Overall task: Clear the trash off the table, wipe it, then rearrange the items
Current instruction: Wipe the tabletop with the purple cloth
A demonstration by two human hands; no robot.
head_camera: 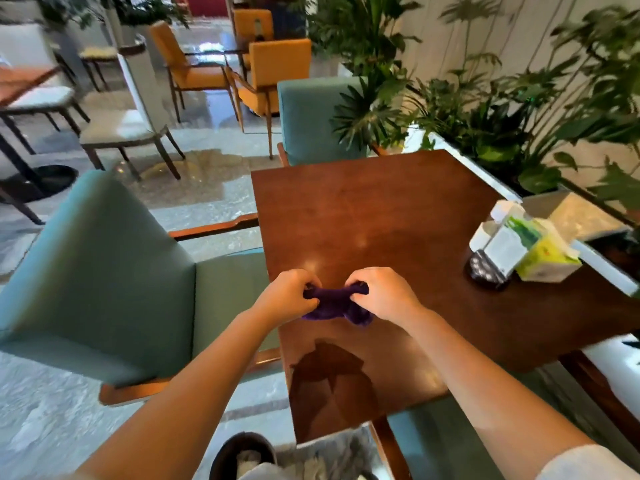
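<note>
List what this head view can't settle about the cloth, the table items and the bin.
- Purple cloth: its ends are hidden inside the left hand and right hand; folded or bunched, cannot tell.
- Dark patterned round container: mostly hidden behind the green and yellow tissue box; contents unknown.
- Tissue box print: blurred, unreadable.
- Dark bin: cut off by the bottom edge; contents unclear.
- Brown wooden table: right part cut off by the frame edge.

I am looking for writing and nothing here is reading clearly to me. The green and yellow tissue box and the white card stand beside it are showing print, but it is blurring too much to read.
</note>
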